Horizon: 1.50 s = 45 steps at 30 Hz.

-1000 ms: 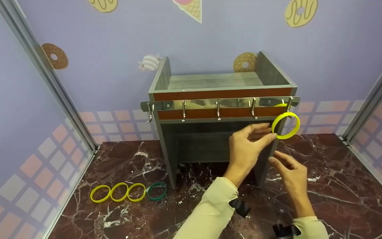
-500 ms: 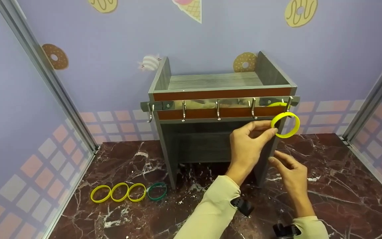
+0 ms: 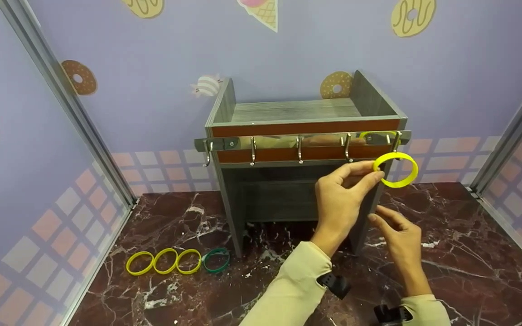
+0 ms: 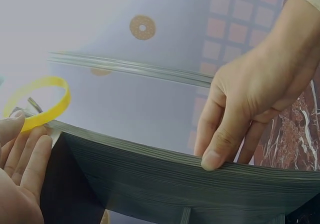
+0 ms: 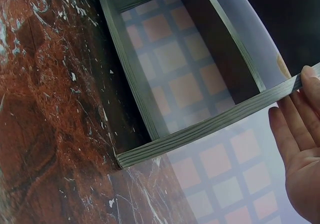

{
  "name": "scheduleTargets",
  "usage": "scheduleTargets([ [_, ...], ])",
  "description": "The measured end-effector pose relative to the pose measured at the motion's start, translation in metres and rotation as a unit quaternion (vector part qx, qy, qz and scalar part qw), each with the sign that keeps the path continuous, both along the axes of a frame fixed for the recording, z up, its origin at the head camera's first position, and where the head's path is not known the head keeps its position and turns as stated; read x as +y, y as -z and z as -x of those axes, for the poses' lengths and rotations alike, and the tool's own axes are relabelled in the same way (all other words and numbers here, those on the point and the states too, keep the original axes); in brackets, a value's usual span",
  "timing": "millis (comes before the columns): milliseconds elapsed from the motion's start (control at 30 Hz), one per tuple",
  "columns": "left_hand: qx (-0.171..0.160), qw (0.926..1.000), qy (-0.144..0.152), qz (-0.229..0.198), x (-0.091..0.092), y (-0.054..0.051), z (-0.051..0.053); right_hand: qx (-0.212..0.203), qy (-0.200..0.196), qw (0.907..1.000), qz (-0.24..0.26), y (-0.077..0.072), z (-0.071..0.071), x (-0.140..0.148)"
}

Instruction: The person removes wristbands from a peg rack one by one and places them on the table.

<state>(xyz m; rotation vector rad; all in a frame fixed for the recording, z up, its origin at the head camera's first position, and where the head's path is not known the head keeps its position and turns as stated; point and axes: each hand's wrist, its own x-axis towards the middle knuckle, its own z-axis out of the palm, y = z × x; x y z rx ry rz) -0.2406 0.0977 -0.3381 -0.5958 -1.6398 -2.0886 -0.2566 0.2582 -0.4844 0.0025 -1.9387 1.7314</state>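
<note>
My left hand [image 3: 340, 199] pinches a yellow wristband [image 3: 396, 184] between thumb and fingers, just below the rightmost hook [image 3: 396, 141] of a shiny metal rack [image 3: 277, 141]. Through the band's opening in the left wrist view, the tip of a hook [image 4: 34, 104] shows; whether the band hangs on it I cannot tell. Lower down, my right hand [image 3: 399, 240] grips the front edge of the grey wooden shelf's right side panel [image 5: 200, 129], thumb on one face and fingers on the other. The other hooks carry nothing.
On the marbled dark red tabletop [image 3: 170, 299], three yellow wristbands [image 3: 165, 261] and a green one [image 3: 217, 260] lie in a row at the front left. The grey shelf [image 3: 295, 111] stands against a purple patterned wall [image 3: 152, 90], with side walls left and right.
The yellow wristband in my left hand has shifted slightly right and tilted, with the hand moving a little the same way. My right hand keeps its grip on the panel.
</note>
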Motion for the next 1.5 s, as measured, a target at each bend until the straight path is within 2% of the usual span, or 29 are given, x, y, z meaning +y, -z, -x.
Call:
scheduleTargets([
  [367,0.019,0.9996,0.018,-0.014,-0.006,0.001,-0.018,0.001,0.002,1.0,0.002,-0.001,-0.001,0.0],
  [667,0.018,0.9993,0.019,-0.028,-0.019,0.017,-0.035,0.003,0.013,0.9999,-0.002,0.001,-0.001,0.001],
  [767,0.019,0.9989,0.018,-0.039,-0.026,0.025,-0.039,0.008,0.021,0.9996,-0.015,0.002,0.0,0.001],
  [933,0.0,0.999,0.008,-0.044,-0.041,0.043,-0.042,0.028,0.02,0.9991,-0.025,0.001,0.001,0.001],
  [1100,-0.023,0.9987,-0.024,-0.04,-0.057,0.062,-0.041,0.021,0.002,0.9998,-0.004,0.001,0.001,0.0],
  [1233,-0.041,0.9967,-0.053,-0.047,-0.071,0.076,-0.041,0.005,0.009,0.9999,-0.011,0.001,-0.001,0.0],
  [1500,-0.088,0.9904,-0.084,-0.064,-0.105,0.097,-0.04,-0.004,0.013,0.9998,-0.016,0.001,0.0,0.0],
])
